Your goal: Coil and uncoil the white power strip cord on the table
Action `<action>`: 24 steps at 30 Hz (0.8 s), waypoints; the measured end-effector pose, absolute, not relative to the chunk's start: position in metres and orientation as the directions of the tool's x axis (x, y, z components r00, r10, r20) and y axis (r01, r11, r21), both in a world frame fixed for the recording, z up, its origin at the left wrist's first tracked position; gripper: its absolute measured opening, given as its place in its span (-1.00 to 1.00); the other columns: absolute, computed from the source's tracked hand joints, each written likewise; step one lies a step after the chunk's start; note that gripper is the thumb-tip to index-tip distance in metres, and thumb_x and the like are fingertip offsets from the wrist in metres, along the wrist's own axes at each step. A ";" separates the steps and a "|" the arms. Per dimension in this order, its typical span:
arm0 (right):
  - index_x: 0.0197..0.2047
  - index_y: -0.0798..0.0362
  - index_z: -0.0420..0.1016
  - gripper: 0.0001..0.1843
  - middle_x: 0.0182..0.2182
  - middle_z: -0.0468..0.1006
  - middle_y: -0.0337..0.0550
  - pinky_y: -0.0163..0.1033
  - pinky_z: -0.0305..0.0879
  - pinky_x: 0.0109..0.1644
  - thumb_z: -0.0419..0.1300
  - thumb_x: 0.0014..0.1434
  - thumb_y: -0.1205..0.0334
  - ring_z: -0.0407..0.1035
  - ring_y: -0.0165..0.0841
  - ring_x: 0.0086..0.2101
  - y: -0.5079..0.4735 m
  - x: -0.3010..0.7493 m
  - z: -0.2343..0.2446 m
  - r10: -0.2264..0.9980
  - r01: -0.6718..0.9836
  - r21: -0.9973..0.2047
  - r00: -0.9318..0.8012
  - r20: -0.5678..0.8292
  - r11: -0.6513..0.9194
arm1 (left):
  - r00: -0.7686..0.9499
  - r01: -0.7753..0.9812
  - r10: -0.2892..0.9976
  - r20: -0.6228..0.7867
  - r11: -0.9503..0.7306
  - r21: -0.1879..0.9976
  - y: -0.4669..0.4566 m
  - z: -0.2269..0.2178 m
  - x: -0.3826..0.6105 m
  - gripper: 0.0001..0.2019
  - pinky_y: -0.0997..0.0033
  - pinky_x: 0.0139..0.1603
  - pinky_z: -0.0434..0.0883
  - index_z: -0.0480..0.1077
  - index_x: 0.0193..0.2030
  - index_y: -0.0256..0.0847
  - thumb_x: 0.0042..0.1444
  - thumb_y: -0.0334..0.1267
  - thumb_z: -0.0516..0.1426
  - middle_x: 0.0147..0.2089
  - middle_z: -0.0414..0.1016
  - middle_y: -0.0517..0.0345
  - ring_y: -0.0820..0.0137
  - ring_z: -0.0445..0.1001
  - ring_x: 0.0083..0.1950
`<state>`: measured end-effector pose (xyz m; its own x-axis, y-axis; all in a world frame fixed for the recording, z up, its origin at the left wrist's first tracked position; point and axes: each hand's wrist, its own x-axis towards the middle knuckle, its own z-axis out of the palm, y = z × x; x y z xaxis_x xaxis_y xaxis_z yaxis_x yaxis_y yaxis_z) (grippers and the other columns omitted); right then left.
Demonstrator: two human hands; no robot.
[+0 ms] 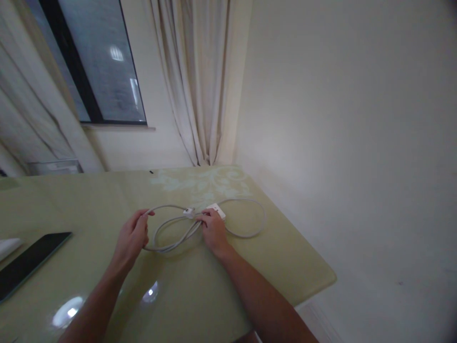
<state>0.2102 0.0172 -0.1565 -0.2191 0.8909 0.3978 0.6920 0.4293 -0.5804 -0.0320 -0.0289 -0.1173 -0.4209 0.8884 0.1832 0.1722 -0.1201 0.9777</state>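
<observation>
A pale grey cable lies in loose loops on the glossy yellow-green table. My left hand is closed around the loops at their left end, slightly above the surface. Over the middle of the coil, my right hand has its fingers bent down onto the cable strands beside a white power strip. The fingertips hide part of the strip and the strands. Between the hands sits a white plug, its pins facing right. One wide loop spreads out to the right of my right hand.
A dark flat tablet-like slab lies on the table at the left, with a white object beside it. A small black item rests near the back edge. A wall borders the table's right side; curtains hang behind.
</observation>
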 end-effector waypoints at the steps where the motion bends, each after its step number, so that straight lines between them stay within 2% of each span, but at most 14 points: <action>1: 0.02 -0.13 0.80 -0.52 0.08 0.65 0.01 -0.08 0.43 0.26 0.16 0.30 0.53 0.51 -0.17 0.09 0.018 0.209 -0.157 0.892 0.684 -0.594 -0.204 0.404 0.425 | -0.420 0.115 0.892 0.167 -0.130 0.985 -0.030 -0.117 -0.031 -0.69 0.49 -0.67 0.10 0.53 -0.16 -0.10 0.17 0.08 0.20 -0.56 0.09 0.38 0.47 0.08 -0.65; 3: 0.01 -0.11 0.80 -0.51 0.08 0.64 0.01 -0.07 0.44 0.27 0.16 0.29 0.55 0.53 -0.18 0.07 0.019 0.207 -0.159 0.891 0.661 -0.623 -0.163 0.424 0.418 | -0.389 0.057 0.909 0.152 -0.141 0.988 -0.031 -0.117 -0.030 -0.69 0.50 -0.64 0.05 0.51 -0.16 -0.10 0.19 0.09 0.19 -0.55 0.03 0.40 0.48 0.01 -0.63; 5: -0.02 -0.09 0.81 -0.52 0.08 0.63 0.01 -0.07 0.46 0.26 0.16 0.27 0.57 0.55 -0.19 0.05 0.022 0.206 -0.160 0.879 0.623 -0.656 -0.112 0.463 0.425 | -0.353 0.094 0.917 0.186 -0.163 0.982 -0.033 -0.116 -0.028 -0.66 0.48 -0.62 0.05 0.52 -0.15 -0.11 0.20 0.11 0.18 -0.56 0.01 0.39 0.45 0.02 -0.62; 8: -0.05 -0.09 0.80 -0.52 0.09 0.63 -0.01 -0.06 0.49 0.25 0.17 0.25 0.59 0.57 -0.21 0.04 0.023 0.205 -0.159 0.829 0.543 -0.679 -0.061 0.556 0.495 | -0.270 0.335 0.906 0.325 -0.228 0.914 -0.036 -0.114 -0.022 -0.59 0.39 -0.53 0.25 0.58 -0.08 -0.11 0.24 0.16 0.15 -0.51 0.17 0.26 0.32 0.25 -0.51; 10: -0.02 -0.08 0.80 -0.54 0.12 0.61 0.00 -0.07 0.49 0.27 0.17 0.28 0.56 0.56 -0.21 0.08 0.020 0.204 -0.155 0.763 0.480 -0.651 -0.061 0.644 0.588 | -0.188 0.501 0.885 0.425 -0.285 0.817 -0.039 -0.116 -0.015 -0.50 0.29 -0.37 0.43 0.59 0.10 -0.11 0.27 0.19 0.13 -0.36 0.34 0.14 0.23 0.40 -0.36; 12: 0.05 -0.08 0.78 -0.57 0.17 0.59 0.03 -0.08 0.49 0.29 0.15 0.37 0.49 0.53 -0.21 0.15 0.014 0.202 -0.150 0.675 0.407 -0.594 -0.081 0.733 0.694 | -0.096 0.603 0.875 0.474 -0.328 0.727 -0.042 -0.125 -0.005 -0.32 0.17 -0.21 0.54 0.47 0.36 -0.11 0.22 0.22 0.21 -0.13 0.42 0.02 0.16 0.49 -0.21; 14: 0.10 -0.10 0.76 -0.59 0.19 0.58 0.06 -0.09 0.52 0.27 0.11 0.45 0.41 0.52 -0.22 0.17 0.006 0.200 -0.146 0.585 0.353 -0.514 -0.127 0.801 0.782 | 0.003 0.675 0.865 0.502 -0.372 0.637 -0.042 -0.139 0.005 -0.04 0.02 -0.01 0.58 0.23 0.56 -0.09 0.08 0.23 0.35 0.11 0.38 -0.11 0.03 0.53 0.01; 16: 0.15 -0.12 0.73 -0.62 0.18 0.60 0.06 -0.09 0.55 0.23 0.12 0.50 0.33 0.54 -0.22 0.13 -0.003 0.198 -0.142 0.523 0.342 -0.442 -0.200 0.828 0.830 | 0.095 0.730 0.838 0.537 -0.426 0.535 -0.039 -0.156 0.013 0.14 -0.18 0.25 0.49 0.02 0.64 -0.05 0.01 0.18 0.42 0.31 0.28 -0.21 -0.14 0.42 0.31; 18: 0.24 -0.11 0.68 -0.63 0.17 0.62 0.05 -0.08 0.56 0.22 0.16 0.50 0.27 0.56 -0.22 0.09 -0.009 0.196 -0.140 0.497 0.347 -0.396 -0.279 0.822 0.850 | 0.141 0.763 0.808 0.571 -0.456 0.457 -0.034 -0.170 0.017 0.13 -0.32 0.38 0.36 -0.09 0.66 -0.07 0.07 0.12 0.38 0.41 0.21 -0.29 -0.23 0.28 0.46; 21: 0.38 -0.09 0.55 -0.56 0.24 0.59 0.06 -0.07 0.52 0.29 0.11 0.53 0.27 0.53 -0.21 0.17 -0.014 0.193 -0.140 0.481 0.324 -0.377 -0.356 0.801 0.868 | 0.184 0.771 0.783 0.594 -0.490 0.407 -0.029 -0.181 0.017 -0.02 -0.38 0.44 0.28 -0.01 0.63 -0.19 0.17 0.03 0.29 0.43 0.23 -0.37 -0.25 0.23 0.49; 24: 0.53 -0.04 0.33 -0.42 0.34 0.50 0.10 -0.05 0.40 0.42 -0.03 0.53 0.37 0.41 -0.23 0.32 -0.010 0.191 -0.143 0.524 0.309 -0.435 -0.331 0.785 0.846 | 0.131 0.723 0.817 0.561 -0.466 0.510 -0.028 -0.179 0.014 -0.23 -0.38 0.48 0.24 0.15 0.58 -0.21 0.30 0.02 0.14 0.43 0.27 -0.33 -0.19 0.27 0.47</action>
<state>0.1913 -0.0099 -0.1434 -0.3313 0.5241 0.7845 0.3093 0.8459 -0.4345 0.0141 -0.0277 -0.1792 0.1314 0.8171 0.5613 0.7227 -0.4665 0.5100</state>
